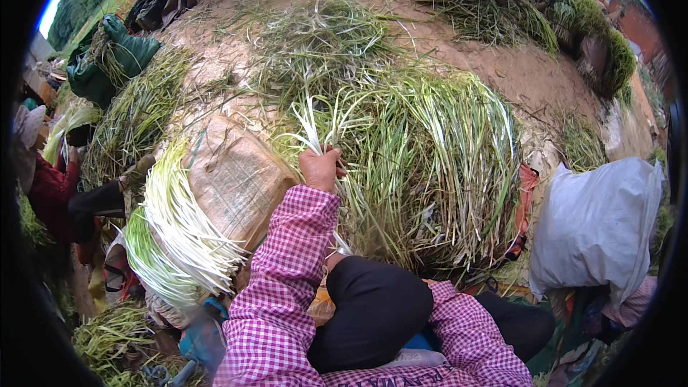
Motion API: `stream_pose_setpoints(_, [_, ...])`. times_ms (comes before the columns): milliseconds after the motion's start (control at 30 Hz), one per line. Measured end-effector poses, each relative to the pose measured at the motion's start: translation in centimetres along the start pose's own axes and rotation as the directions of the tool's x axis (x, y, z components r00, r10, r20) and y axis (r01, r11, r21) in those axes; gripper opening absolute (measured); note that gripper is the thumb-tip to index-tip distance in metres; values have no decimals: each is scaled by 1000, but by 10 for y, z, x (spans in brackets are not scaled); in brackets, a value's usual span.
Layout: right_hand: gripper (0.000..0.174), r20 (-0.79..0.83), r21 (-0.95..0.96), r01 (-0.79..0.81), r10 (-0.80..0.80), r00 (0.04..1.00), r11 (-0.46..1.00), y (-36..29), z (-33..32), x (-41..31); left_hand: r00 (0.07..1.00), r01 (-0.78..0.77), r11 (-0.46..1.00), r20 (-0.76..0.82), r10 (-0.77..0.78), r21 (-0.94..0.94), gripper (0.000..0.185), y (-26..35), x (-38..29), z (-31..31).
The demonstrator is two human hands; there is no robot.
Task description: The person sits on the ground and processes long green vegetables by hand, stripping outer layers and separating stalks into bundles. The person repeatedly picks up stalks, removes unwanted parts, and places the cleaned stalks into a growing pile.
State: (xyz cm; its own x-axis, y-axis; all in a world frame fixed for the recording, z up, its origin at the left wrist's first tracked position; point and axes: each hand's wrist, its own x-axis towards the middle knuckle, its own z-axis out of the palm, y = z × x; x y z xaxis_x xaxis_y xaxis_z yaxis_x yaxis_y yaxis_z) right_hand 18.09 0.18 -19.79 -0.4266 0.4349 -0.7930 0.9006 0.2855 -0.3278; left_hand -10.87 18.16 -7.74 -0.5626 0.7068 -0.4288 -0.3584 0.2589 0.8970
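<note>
My left hand (321, 166) is closed around a small bunch of pale leafy stalks (310, 126), whose white ends fan out above the fist. Just right of it lies a broad heap of long green and yellowish stalks (398, 172), many withered. Left of my forearm, a thick bundle of white stalks with green and yellow leaves (188, 231) rests against a woven plastic sack (231, 172). My right hand is out of view; its checked sleeve (467, 322) ends behind my raised knee, which hides what it does.
A full white sack (596, 226) stands at the right. At the left edge sits another person in a red sleeve (54, 188), near a green sack (110, 59). More grass-like heaps (322, 37) lie on the bare soil ahead and at the upper right.
</note>
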Motion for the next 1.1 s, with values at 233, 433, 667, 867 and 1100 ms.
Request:
stream_pose_setpoints(233, [29, -30, -24, -202, 201, 979, 979, -62, -108, -36, 983, -130, 988, 118, 139, -83, 6, 38, 9, -18])
stream_pose_setpoints(433, [34, -776, 326, 363, 27, 630, 873, -74, -138, -17, 969, -65, 985, 226, 101, -162, 8, 55, -12, 9])
stream_pose_setpoints(667, [27, -567, 812, 545, 57, 822, 210, -88, -129, 8, 954, 31, 977, 299, 34, -210, 13, 55, -18, 18])
stream_pose_setpoints(867, [36, -590, 802, 586, 6, 807, 118, -90, -140, -14, 908, 193, 975, 398, -133, -115, 20, 18, -44, -3])
stream_pose_setpoints(1100, [27, -540, 798, 533, -60, 840, 280, -98, -142, -20, 744, 420, 907, 560, -365, 33, 19, -29, -80, -16])
